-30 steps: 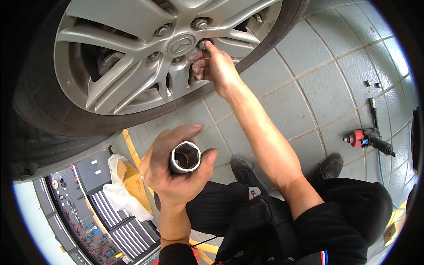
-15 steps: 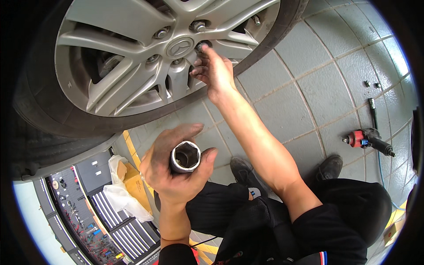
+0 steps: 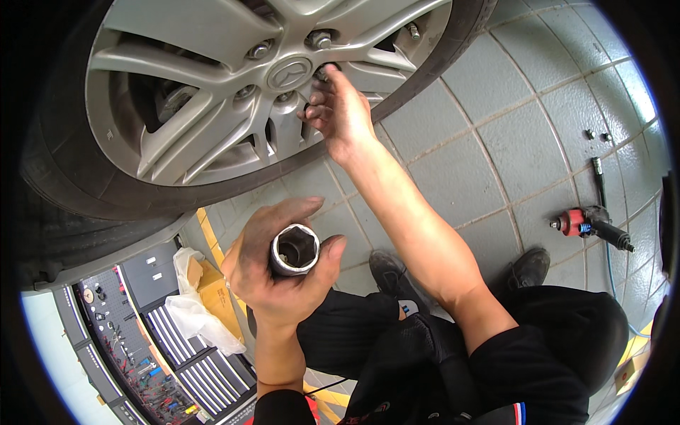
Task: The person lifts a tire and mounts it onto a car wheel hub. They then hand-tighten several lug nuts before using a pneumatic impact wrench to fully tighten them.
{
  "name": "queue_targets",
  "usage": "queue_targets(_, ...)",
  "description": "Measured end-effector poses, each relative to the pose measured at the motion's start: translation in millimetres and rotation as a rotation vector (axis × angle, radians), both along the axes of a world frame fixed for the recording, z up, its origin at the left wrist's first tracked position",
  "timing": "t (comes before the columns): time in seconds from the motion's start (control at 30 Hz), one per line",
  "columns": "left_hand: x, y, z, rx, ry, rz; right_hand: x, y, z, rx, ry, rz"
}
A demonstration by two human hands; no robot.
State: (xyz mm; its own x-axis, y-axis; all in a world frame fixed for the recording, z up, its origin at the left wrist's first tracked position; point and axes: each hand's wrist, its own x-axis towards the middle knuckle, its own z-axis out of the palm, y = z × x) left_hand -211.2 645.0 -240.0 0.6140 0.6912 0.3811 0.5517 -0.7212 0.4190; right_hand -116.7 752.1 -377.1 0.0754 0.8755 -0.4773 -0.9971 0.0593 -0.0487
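Observation:
My left hand (image 3: 258, 273) is wrapped round a metal socket (image 3: 296, 249), whose hexagonal opening faces up. Against the silver alloy wheel (image 3: 205, 28), my right hand (image 3: 343, 117) has its thumb and fingers pinched at a lug nut (image 3: 327, 71), mostly covered by the fingertips, in the hole right of the centre cap (image 3: 289, 74). Two more lug nuts show on the wheel, one at the upper left of the cap (image 3: 259, 50) and another at its upper right (image 3: 320, 40). The holes below the cap are recessed, and their contents are hard to make out.
On the tiled floor (image 3: 496, 152) at the right lie a red and black impact wrench (image 3: 588, 224), a dark bar (image 3: 599, 180) and two small nuts (image 3: 606, 137). A tool cabinet (image 3: 191, 354) and a cardboard box (image 3: 218, 301) stand at the lower left. My shoes are below the wheel.
My right fingertips have shifted very slightly at the lug nut. The left hand and socket have drifted a little left. Everything else stays in place.

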Motion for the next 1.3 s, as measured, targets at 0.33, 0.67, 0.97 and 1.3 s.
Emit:
queue_targets(0.33,0.6,0.1,-0.1,0.007,0.013,-0.010,-0.7,2.0,0.7,-0.034,-0.067,0.005)
queue_targets(0.67,-0.7,1.9,-1.2,0.016,-0.001,-0.037,2.1,-1.2,-5.2,-0.059,-0.062,-0.003)
queue_targets(0.97,-0.8,1.6,-1.1,0.001,0.010,-0.023,1.3,0.5,-4.7,-0.043,-0.049,0.029)
queue_targets(1.3,-0.5,2.2,-1.6,0.001,0.017,-0.021,1.3,-1.1,4.4,-0.068,-0.121,0.045)
